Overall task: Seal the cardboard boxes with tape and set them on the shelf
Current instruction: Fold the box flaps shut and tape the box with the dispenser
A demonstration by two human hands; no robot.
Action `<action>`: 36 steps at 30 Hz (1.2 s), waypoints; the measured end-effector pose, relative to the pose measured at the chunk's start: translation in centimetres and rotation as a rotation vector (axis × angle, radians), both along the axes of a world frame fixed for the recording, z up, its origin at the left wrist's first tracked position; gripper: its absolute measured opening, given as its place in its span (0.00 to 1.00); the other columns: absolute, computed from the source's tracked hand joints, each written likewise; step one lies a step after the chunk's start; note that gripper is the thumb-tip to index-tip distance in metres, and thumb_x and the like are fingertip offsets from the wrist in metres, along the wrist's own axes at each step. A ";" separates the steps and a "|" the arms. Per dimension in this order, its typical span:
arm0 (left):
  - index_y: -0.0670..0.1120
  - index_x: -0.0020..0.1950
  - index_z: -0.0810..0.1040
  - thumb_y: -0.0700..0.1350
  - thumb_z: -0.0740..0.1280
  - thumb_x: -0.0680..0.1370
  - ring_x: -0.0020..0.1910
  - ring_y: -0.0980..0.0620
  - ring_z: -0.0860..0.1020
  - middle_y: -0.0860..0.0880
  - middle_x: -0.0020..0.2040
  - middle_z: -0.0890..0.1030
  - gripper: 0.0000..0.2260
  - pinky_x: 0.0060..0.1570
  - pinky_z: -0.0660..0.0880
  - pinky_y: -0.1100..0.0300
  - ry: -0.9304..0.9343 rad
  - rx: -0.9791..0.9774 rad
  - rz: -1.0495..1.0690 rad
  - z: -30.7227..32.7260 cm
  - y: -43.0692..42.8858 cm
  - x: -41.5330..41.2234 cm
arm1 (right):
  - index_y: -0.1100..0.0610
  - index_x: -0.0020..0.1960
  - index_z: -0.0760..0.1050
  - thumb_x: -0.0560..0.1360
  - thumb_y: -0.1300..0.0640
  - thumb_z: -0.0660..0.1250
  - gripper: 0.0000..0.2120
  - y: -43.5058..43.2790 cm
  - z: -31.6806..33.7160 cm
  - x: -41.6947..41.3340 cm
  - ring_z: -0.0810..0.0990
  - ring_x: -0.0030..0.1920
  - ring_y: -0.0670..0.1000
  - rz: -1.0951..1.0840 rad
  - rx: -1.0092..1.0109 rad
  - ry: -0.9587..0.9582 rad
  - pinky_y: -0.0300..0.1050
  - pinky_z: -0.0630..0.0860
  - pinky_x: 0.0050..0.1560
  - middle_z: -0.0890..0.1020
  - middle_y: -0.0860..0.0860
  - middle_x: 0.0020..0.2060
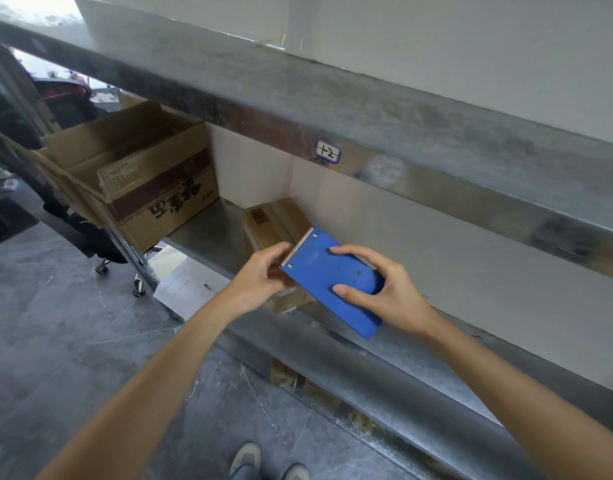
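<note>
A small brown cardboard box lies on the metal shelf, partly hidden behind my hands. My right hand grips a blue tape dispenser with a serrated metal blade at its upper left end, held just above the box's near end. My left hand has its fingers curled at the dispenser's blade end, over the box's near part. Whether it pinches tape or the box I cannot tell.
A large open cardboard box with printed characters stands on the same shelf to the left. An upper shelf beam carries a label. A white sheet of paper lies below the shelf. Grey floor and my shoes are underneath.
</note>
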State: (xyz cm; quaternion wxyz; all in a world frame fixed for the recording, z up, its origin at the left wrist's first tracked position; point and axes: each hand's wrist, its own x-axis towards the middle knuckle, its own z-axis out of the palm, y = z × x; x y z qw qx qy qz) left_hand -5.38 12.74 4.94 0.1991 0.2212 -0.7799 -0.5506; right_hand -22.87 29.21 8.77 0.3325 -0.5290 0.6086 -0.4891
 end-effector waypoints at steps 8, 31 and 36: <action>0.40 0.60 0.80 0.35 0.72 0.76 0.55 0.51 0.82 0.47 0.55 0.84 0.13 0.53 0.81 0.56 -0.069 0.032 -0.014 -0.3 -0.4 0.4 | 0.41 0.63 0.75 0.73 0.57 0.75 0.22 0.4 0.0 -0.3 0.81 0.57 0.49 0.048 0.014 0.068 0.48 0.82 0.51 0.79 0.41 0.61; 0.43 0.45 0.74 0.24 0.67 0.73 0.43 0.51 0.82 0.41 0.43 0.81 0.14 0.44 0.77 0.63 0.037 0.132 0.200 0.2 -0.4 0.4 | 0.31 0.68 0.64 0.70 0.33 0.69 0.29 -0.3 -0.9 -1.3 0.76 0.30 0.51 0.184 0.061 0.638 0.44 0.76 0.35 0.84 0.50 0.45; 0.45 0.46 0.69 0.23 0.65 0.73 0.41 0.53 0.81 0.43 0.42 0.80 0.16 0.43 0.76 0.63 0.052 0.132 0.242 0.5 -0.3 0.1 | 0.31 0.68 0.64 0.72 0.37 0.70 0.27 -0.6 -0.5 -1.5 0.79 0.32 0.50 0.188 0.093 0.667 0.42 0.77 0.37 0.83 0.45 0.43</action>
